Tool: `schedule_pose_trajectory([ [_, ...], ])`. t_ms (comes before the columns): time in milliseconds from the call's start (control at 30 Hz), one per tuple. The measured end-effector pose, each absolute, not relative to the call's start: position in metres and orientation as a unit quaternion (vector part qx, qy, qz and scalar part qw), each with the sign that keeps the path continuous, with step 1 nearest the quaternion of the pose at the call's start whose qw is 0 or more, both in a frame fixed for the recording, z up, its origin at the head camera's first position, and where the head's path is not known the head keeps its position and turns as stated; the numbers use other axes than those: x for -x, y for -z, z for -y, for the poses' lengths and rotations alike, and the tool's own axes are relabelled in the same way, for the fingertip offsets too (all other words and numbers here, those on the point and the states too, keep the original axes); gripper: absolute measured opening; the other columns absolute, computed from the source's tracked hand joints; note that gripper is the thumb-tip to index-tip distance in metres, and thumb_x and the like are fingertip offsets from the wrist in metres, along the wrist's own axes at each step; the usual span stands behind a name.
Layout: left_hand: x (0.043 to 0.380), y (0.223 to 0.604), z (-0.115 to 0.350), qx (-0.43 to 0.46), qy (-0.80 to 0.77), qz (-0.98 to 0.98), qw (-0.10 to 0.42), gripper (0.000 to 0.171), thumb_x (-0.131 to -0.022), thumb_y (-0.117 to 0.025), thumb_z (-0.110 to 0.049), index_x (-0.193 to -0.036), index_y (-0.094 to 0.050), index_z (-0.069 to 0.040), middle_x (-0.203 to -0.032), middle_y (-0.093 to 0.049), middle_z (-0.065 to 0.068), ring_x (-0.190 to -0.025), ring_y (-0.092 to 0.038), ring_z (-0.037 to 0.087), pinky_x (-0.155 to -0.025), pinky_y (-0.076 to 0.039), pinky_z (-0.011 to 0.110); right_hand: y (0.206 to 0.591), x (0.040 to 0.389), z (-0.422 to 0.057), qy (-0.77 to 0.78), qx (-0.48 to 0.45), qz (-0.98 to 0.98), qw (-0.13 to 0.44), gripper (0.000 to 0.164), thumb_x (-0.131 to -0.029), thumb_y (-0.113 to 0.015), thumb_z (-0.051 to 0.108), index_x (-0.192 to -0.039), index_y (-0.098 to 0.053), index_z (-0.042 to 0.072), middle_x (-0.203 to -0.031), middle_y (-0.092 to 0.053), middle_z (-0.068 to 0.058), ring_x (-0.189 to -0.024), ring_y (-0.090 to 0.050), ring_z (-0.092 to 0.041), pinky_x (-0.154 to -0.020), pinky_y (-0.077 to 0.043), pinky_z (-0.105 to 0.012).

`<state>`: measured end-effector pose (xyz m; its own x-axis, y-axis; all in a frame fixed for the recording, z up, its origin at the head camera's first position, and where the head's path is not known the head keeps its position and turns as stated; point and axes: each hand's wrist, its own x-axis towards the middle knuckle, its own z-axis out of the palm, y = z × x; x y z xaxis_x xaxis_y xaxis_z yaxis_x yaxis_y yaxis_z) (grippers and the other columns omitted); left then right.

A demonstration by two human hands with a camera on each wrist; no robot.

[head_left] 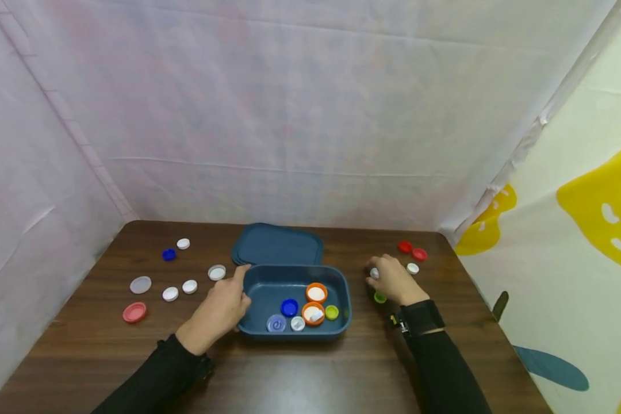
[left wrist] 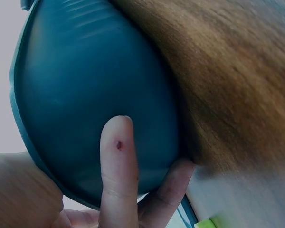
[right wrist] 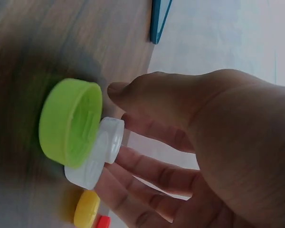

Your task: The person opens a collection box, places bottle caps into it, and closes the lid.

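A dark blue rectangular container (head_left: 294,335) stands in the middle, with orange-and-white, blue, purple, white and green caps in it. My left hand (head_left: 219,307) grips its left end; in the left wrist view one finger (left wrist: 119,166) lies along the outer wall. At the right, my right hand (head_left: 395,280) reaches down around a small white cap (head_left: 375,273). In the right wrist view, fingertips are at the white cap (right wrist: 113,137), with the thumb apart from it. A green cap (right wrist: 69,123) stands close by, with a second whitish cap (right wrist: 85,173) partly behind it.
A flat dark blue lid (head_left: 278,246) lies behind the container. Several caps are scattered left, including a pink cap (head_left: 134,312) and a blue cap (head_left: 169,254). Beyond my right hand lie a red cap (head_left: 405,246) and a white cap (head_left: 412,268); a yellow cap (right wrist: 86,209) shows too.
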<state>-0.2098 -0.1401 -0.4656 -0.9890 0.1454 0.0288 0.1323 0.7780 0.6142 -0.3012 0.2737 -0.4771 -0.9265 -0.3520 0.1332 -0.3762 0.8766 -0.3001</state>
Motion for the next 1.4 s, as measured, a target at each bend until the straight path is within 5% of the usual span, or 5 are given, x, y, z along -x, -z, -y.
schedule_pose_trajectory([
  [267, 0.209, 0.468, 0.14, -0.074, -0.328, -0.942, 0.012, 0.075, -0.102, -0.061, 0.006, -0.174, -0.04, 0.001, -0.089, -0.067, 0.014, -0.046, -0.064, 0.013, -0.042, -0.058, 0.028, 0.492, 0.308, -0.282, -0.188, -0.248, 0.947, 0.083, 0.018, -0.096, -0.082, 0.0, -0.114, -0.084, 0.0, -0.106, -0.08, -0.018, -0.101, -0.078, -0.038, -0.087, -0.071, -0.053],
  [867, 0.21, 0.468, 0.14, -0.077, -0.332, -0.94, 0.009, 0.075, -0.102, -0.06, 0.006, -0.174, -0.04, 0.002, -0.092, -0.068, 0.015, -0.046, -0.064, 0.013, -0.042, -0.057, 0.028, 0.473, 0.301, -0.267, -0.156, -0.209, 0.964, 0.056, 0.02, -0.095, -0.085, -0.003, -0.116, -0.084, 0.0, -0.11, -0.08, -0.02, -0.106, -0.079, -0.042, -0.092, -0.071, -0.056],
  [1167, 0.211, 0.465, 0.14, -0.083, -0.333, -0.939, 0.004, 0.075, -0.102, -0.06, 0.006, -0.173, -0.04, 0.003, -0.089, -0.067, 0.014, -0.046, -0.064, 0.013, -0.042, -0.057, 0.027, 0.456, 0.295, -0.258, -0.178, -0.238, 0.949, 0.104, 0.025, -0.094, -0.086, -0.004, -0.119, -0.084, -0.001, -0.108, -0.078, -0.019, -0.091, -0.075, -0.03, -0.077, -0.067, -0.044],
  [1400, 0.21, 0.464, 0.14, -0.073, -0.327, -0.942, 0.007, 0.075, -0.102, -0.061, 0.006, -0.174, -0.04, 0.003, -0.091, -0.068, 0.014, -0.047, -0.064, 0.013, -0.042, -0.058, 0.027, 0.439, 0.281, -0.24, -0.206, -0.267, 0.936, 0.102, 0.027, -0.096, -0.085, -0.005, -0.123, -0.084, 0.0, -0.109, -0.075, -0.016, -0.092, -0.077, -0.026, -0.079, -0.071, -0.039],
])
